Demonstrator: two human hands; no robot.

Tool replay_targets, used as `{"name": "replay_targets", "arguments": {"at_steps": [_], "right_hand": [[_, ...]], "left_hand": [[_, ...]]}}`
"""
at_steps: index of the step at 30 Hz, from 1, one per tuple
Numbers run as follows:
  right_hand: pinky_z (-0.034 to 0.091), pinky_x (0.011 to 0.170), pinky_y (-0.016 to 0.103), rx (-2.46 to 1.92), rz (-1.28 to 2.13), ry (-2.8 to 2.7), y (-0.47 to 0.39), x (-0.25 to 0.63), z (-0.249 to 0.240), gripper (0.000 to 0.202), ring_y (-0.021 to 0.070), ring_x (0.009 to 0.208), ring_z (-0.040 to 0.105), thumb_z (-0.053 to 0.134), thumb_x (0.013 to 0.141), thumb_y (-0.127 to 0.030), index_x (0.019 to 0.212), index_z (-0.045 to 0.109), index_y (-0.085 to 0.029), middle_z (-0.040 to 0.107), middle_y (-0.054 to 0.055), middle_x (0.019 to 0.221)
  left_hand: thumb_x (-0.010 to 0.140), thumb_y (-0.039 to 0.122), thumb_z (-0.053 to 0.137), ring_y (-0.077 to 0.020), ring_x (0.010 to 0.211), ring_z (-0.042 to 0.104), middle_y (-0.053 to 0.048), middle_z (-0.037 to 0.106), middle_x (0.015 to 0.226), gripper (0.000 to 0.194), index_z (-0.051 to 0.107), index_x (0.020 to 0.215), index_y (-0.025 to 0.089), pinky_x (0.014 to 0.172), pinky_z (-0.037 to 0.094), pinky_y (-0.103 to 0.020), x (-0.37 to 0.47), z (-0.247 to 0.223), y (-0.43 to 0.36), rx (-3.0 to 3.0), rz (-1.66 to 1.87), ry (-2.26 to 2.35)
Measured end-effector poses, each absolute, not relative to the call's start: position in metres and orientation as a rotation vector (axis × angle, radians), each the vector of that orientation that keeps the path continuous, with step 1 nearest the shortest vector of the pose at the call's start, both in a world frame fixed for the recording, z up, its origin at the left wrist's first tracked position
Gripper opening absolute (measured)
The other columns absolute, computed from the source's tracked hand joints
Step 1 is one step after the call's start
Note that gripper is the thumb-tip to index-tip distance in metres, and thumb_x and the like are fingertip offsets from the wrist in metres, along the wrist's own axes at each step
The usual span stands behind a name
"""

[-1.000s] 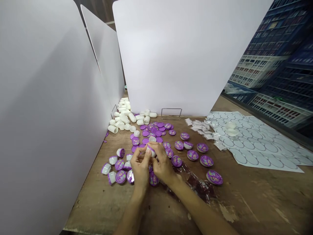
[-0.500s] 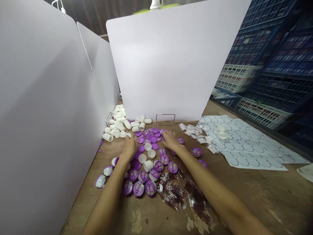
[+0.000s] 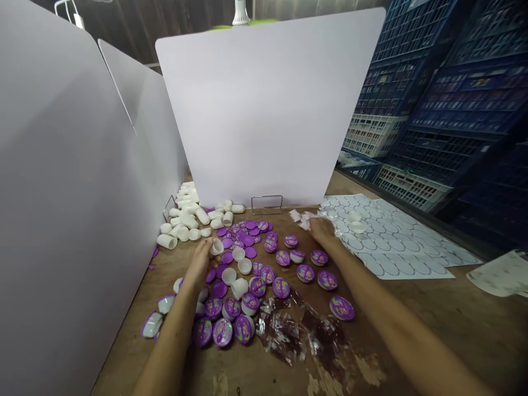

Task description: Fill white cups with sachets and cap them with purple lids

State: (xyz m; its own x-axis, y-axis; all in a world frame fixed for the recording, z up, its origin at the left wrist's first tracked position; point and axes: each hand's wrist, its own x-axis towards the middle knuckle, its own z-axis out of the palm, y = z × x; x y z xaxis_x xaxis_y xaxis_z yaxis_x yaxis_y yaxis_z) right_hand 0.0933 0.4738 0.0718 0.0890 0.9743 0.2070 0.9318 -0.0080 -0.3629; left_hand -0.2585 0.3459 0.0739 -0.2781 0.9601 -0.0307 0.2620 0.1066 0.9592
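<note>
Your L hand (image 3: 201, 257) is holding a white cup (image 3: 216, 246) in a narrow grip, just L of the purple discs (image 3: 250, 252). Your R hand (image 3: 322, 230) is sitting at the small white packets (image 3: 305, 219) nr the far side of the tabletop (image 3: 412, 330); its fingertips aren't showing, so can't tell if that grip is holding one. Btwn your arms, loose white cups (image 3: 245, 267) are lying by the discs, & purple-topped cups (image 3: 305, 273) are standing nearby. Dark-red packets (image 3: 284, 330) are lying in a heap closer to you. A pile of white containers (image 3: 190, 220) is resting by the L panel (image 3: 124, 192). Sheets w/ printed ovals (image 3: 396, 264) are lying R of your R hand, w/ pale round pieces (image 3: 358, 227) on top. Stacked crates (image 3: 457, 110) are standing far R.
</note>
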Motion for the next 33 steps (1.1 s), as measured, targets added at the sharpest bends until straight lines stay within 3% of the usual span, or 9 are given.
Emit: {"name": "replay_targets", "arguments": {"at_steps": [5,7,10,14,17,20,25,29,33], "right_hand": [[0.045,0.081,0.03,-1.716,0.253,-1.92,0.411,0.034,0.081,0.018,0.0193,0.091,0.063,0.053,0.085,-0.01,0.094,0.068,-0.015,0.069,0.01,0.097],[0.047,0.08,0.029,-1.214,0.504,-2.022,0.372,-0.005,0.085,0.017,0.0179,0.089,0.062,0.057,0.082,-0.009,0.091,0.069,-0.018,0.069,0.006,0.094],[0.047,0.082,0.032,-0.891,0.623,-2.083,0.327,-0.039,0.092,0.021,0.0189,0.09,0.06,0.053,0.082,-0.005,0.081,0.07,-0.019,0.067,0.005,0.088],[0.046,0.077,0.029,-1.224,0.739,-2.05,0.307,-0.015,0.092,0.019,0.0174,0.085,0.063,0.05,0.089,-0.014,0.095,0.067,-0.018,0.07,0.006,0.093],[0.043,0.07,0.031,-1.835,0.603,-2.183,0.304,0.019,0.069,0.014,0.0237,0.083,0.065,0.054,0.088,-0.02,0.092,0.066,-0.013,0.07,0.013,0.089],[0.041,0.067,0.031,-2.093,0.559,-2.304,0.3,0.037,0.042,0.011,0.0286,0.089,0.066,0.058,0.082,-0.017,0.088,0.066,-0.013,0.07,0.018,0.093],[0.042,0.065,0.031,-2.026,0.505,-1.956,0.293,0.033,0.046,0.014,0.0256,0.075,0.066,0.053,0.084,-0.018,0.076,0.064,-0.017,0.07,0.012,0.075],[0.045,0.057,0.029,-1.407,0.847,-1.705,0.285,-0.012,0.074,0.015,0.0196,0.058,0.061,0.053,0.087,-0.03,0.085,0.066,-0.021,0.067,0.003,0.065],[0.047,0.064,0.028,-1.138,0.814,-1.932,0.277,-0.064,0.082,0.013,0.0179,0.065,0.061,0.056,0.08,-0.016,0.072,0.064,-0.021,0.068,0.004,0.072]], "left_hand": [[0.082,0.053,0.057,-0.012,0.052,0.054,-0.003,0.059,0.069,0.039,0.055,0.091,0.016,0.042,0.038,-0.02,-0.2,0.071,0.313,0.599,1.324,1.065],[0.078,0.05,0.066,-0.0109,0.053,0.054,-0.002,0.06,0.071,0.039,0.057,0.094,0.016,0.043,0.038,-0.019,-0.176,0.07,0.305,0.56,1.328,0.933],[0.073,0.046,0.073,-0.0096,0.052,0.053,0.001,0.059,0.069,0.039,0.058,0.094,0.017,0.043,0.039,-0.019,-0.159,0.069,0.294,0.656,1.361,0.866],[0.077,0.049,0.067,-0.0072,0.043,0.047,0.002,0.061,0.067,0.039,0.056,0.096,0.018,0.037,0.03,-0.017,-0.17,0.069,0.282,0.693,1.465,0.974],[0.079,0.053,0.06,-0.0047,0.038,0.038,-0.001,0.064,0.071,0.038,0.055,0.092,0.017,0.034,0.022,-0.017,-0.18,0.071,0.277,0.651,1.49,1.079],[0.08,0.057,0.056,-0.0044,0.037,0.037,-0.002,0.064,0.072,0.041,0.055,0.091,0.017,0.033,0.019,-0.017,-0.18,0.072,0.273,0.597,1.451,1.126],[0.083,0.057,0.053,-0.0063,0.039,0.039,-0.002,0.064,0.074,0.04,0.056,0.092,0.018,0.034,0.021,-0.019,-0.171,0.069,0.266,0.626,1.43,1.147],[0.08,0.064,0.055,-0.0082,0.038,0.041,0.001,0.059,0.064,0.048,0.057,0.094,0.019,0.035,0.024,-0.021,-0.158,0.059,0.258,0.677,1.433,1.239],[0.076,0.073,0.054,-0.0078,0.042,0.041,0.003,0.054,0.064,0.059,0.056,0.1,0.019,0.038,0.029,-0.021,-0.155,0.052,0.247,0.578,1.485,1.197]]}}
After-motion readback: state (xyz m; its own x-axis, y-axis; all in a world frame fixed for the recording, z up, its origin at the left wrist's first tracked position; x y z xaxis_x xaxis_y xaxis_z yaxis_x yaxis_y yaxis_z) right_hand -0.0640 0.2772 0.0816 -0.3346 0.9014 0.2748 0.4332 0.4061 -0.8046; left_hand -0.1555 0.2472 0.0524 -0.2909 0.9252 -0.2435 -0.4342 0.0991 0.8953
